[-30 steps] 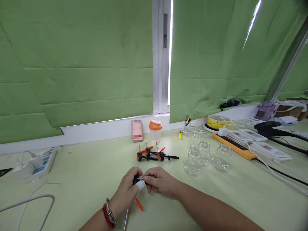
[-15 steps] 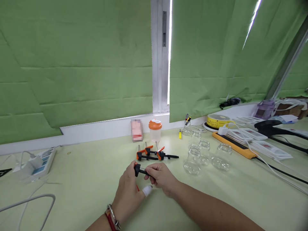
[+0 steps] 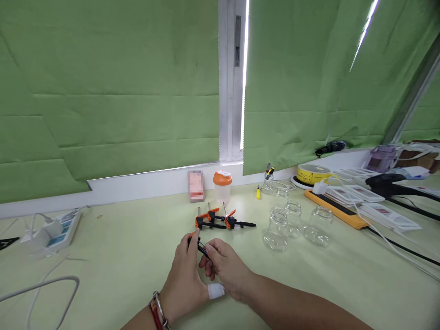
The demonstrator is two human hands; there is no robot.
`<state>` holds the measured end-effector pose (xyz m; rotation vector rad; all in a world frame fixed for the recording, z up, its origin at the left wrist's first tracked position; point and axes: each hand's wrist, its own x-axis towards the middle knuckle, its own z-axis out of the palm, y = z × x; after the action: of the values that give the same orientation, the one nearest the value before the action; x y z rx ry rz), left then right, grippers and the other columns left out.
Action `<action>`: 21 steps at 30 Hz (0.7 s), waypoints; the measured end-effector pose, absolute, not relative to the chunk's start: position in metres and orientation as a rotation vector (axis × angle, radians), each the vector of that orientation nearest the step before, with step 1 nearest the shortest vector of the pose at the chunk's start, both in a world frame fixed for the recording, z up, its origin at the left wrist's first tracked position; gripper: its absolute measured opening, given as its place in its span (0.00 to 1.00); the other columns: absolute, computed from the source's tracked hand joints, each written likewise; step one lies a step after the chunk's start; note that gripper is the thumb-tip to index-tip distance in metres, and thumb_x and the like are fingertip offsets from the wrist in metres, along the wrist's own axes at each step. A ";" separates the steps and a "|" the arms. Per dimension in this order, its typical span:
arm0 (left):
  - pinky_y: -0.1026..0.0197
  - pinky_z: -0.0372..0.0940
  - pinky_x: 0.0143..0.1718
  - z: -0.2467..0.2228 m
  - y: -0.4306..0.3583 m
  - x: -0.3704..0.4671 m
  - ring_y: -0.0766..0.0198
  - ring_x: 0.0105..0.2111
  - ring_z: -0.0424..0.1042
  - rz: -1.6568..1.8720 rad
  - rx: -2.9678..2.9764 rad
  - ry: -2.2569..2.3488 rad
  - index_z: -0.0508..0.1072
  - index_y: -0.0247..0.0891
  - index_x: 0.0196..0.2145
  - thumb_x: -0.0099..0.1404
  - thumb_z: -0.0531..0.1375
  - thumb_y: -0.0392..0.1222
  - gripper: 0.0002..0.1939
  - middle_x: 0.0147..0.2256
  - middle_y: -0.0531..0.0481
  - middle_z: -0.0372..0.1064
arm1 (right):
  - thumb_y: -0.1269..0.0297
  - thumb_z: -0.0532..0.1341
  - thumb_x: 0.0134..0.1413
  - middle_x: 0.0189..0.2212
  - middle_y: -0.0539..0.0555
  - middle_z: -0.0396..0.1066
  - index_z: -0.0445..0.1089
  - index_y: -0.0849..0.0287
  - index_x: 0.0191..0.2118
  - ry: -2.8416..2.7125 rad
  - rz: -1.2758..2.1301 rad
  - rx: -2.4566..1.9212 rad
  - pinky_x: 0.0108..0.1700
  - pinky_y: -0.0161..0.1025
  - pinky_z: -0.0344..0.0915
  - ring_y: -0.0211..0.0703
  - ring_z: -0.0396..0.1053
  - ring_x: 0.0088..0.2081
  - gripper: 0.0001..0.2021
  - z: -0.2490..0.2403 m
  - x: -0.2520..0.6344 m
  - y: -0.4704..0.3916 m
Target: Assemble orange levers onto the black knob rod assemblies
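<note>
Between my hands is a black-and-orange tool with a thin metal rod, one of a set of look-alikes; its exact kind is unclear. My left hand has its fingers around the orange-and-black end, while its thumb, tip wrapped in white, stretches to the right. My right hand pinches the black end between thumb and fingers. Parts of the tool are hidden by my fingers. Just beyond lie several similar black-and-orange tools, with metal rods sticking up and black handles pointing right.
Several clear glass jars stand to the right. Behind are an orange-lidded cup, a blurred pink box and a yellow-handled screwdriver. An orange power strip lies far right; a white power strip and cables are left.
The held tool has tilted, its right end now lower and nearer me. My right hand has dropped slightly, and my left thumb has moved down and right.
</note>
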<state>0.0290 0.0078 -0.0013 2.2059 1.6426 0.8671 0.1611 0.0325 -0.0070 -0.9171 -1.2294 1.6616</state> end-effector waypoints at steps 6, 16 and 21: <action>0.40 0.57 0.55 -0.005 0.007 0.029 0.40 0.59 0.49 0.897 2.309 1.628 0.38 0.37 0.65 0.39 0.67 0.46 0.61 0.58 0.34 0.43 | 0.45 0.57 0.52 0.23 0.48 0.67 0.57 0.59 0.35 -1.175 1.735 -0.879 0.25 0.33 0.55 0.33 0.60 0.22 0.20 -0.008 0.155 0.024; 0.39 0.53 0.56 -0.003 0.005 0.031 0.39 0.58 0.50 0.929 2.500 1.616 0.40 0.38 0.65 0.42 0.65 0.46 0.58 0.55 0.35 0.51 | 0.44 0.66 0.40 0.20 0.43 0.64 0.56 0.58 0.41 -1.149 1.826 -0.764 0.26 0.33 0.54 0.33 0.59 0.22 0.29 -0.008 0.155 0.021; 0.38 0.54 0.55 -0.004 0.006 0.029 0.37 0.57 0.51 0.932 2.542 1.611 0.40 0.38 0.65 0.40 0.66 0.51 0.60 0.56 0.34 0.51 | 0.46 0.66 0.42 0.21 0.45 0.66 0.56 0.58 0.41 -1.171 1.843 -0.747 0.26 0.34 0.55 0.34 0.61 0.21 0.27 -0.008 0.155 0.023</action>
<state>0.0292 0.0057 -0.0039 2.5419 1.6108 0.9321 0.1554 0.0227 -0.0079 -0.7473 -1.1713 1.8430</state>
